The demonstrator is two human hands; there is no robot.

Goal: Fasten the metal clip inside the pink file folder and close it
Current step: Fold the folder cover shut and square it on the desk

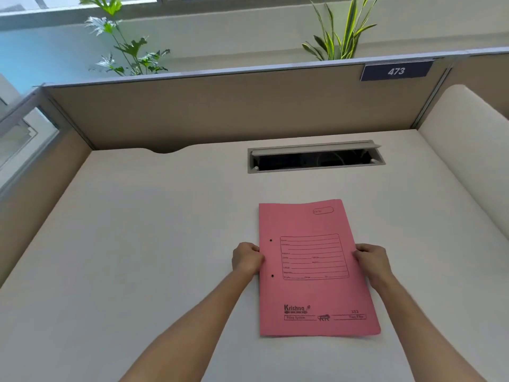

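Note:
A pink file folder (pixel 314 290) lies flat and closed on the white desk (pixel 151 244), front cover up with a printed form and two punched holes along its left edge. My left hand (pixel 246 259) grips the folder's left edge with curled fingers. My right hand (pixel 371 259) grips the right edge at about the same height. The metal clip is hidden inside the closed folder.
An open cable slot (pixel 315 158) with a raised grey flap sits in the desk beyond the folder. Beige cubicle panels (pixel 220 111) wall in the back and left. A blue "473" plate (pixel 396 70) hangs on the back panel, with plants (pixel 126 51) behind it.

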